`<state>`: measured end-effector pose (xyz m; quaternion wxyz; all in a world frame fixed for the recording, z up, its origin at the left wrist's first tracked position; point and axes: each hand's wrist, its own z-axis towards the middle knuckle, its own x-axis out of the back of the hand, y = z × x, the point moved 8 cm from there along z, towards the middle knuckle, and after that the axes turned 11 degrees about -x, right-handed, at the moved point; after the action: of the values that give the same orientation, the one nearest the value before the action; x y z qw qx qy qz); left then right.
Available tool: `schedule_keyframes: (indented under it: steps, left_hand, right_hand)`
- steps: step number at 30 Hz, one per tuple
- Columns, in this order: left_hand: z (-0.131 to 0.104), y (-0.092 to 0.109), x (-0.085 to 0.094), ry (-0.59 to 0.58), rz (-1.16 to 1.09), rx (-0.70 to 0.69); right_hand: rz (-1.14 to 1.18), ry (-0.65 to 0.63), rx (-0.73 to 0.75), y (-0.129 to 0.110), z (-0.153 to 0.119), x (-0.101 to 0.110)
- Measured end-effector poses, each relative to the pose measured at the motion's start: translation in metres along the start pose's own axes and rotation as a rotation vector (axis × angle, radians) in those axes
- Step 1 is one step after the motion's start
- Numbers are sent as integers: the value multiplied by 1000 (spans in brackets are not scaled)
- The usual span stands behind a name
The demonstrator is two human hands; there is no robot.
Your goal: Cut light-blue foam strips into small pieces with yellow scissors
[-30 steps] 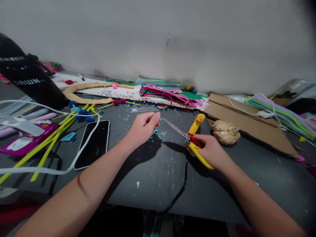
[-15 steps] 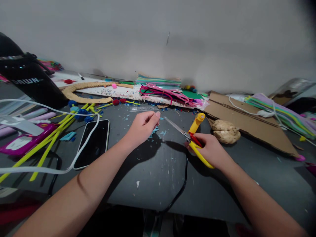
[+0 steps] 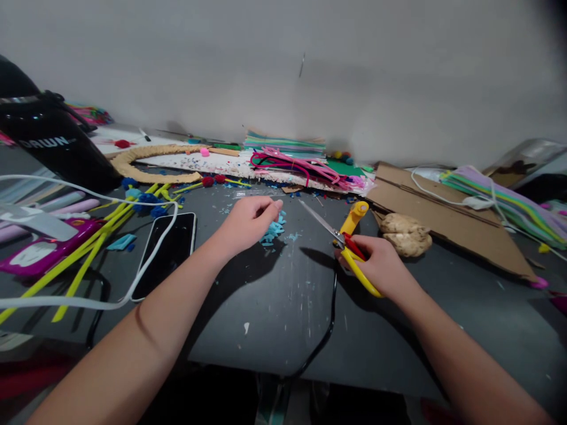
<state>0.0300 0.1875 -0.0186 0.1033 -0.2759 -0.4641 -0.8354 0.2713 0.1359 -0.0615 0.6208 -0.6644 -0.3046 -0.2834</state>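
My right hand (image 3: 376, 262) is wrapped round the yellow and red handles of a pair of scissors (image 3: 326, 225). Their blades point up and to the left, toward my other hand, and look closed together. My left hand (image 3: 252, 221) is in a pinch, thumb against the curled fingers; what it holds, if anything, is hidden. Just beside and below its fingertips lies a small heap of light blue cut bits (image 3: 274, 231) on the dark table (image 3: 283, 319). An upright yellow tool end (image 3: 357, 215) stands behind the scissors.
A phone (image 3: 166, 254), white cable (image 3: 146, 271), yellow-green pipe cleaners (image 3: 95, 239) and a black bottle (image 3: 48, 141) are at left. A beige lump (image 3: 405, 235) and cardboard (image 3: 452, 218) lie at right. Pink pipe cleaners (image 3: 301, 165) and a wrapped tan ring (image 3: 133, 159) are behind.
My left hand has shifted slightly left, away from the scissor tips, and more of the blue heap shows. The scissors have moved slightly to the right.
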Motion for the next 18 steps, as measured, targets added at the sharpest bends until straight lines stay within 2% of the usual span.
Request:
schedule_keyframes:
  steps: [3,8,10,14,16,18]
  left_hand:
    - [1,-8,-1,-79,116,33]
    - [1,-27,5,-113,271,93]
    - [-1,-36,6,-171,347,117]
    - [-4,-45,5,-276,357,161]
    - [-3,-44,13,-230,337,179]
    - [-2,-39,29,-103,311,192]
  right_hand:
    - [-48,9,13,-5,0,0]
    - [-56,12,13,-9,-1,1]
    - [-68,17,22,-9,-2,1]
    - [-90,17,44,-10,-1,0]
    - [-83,14,55,-10,-1,-1]
    - [-79,16,68,-11,-1,-2]
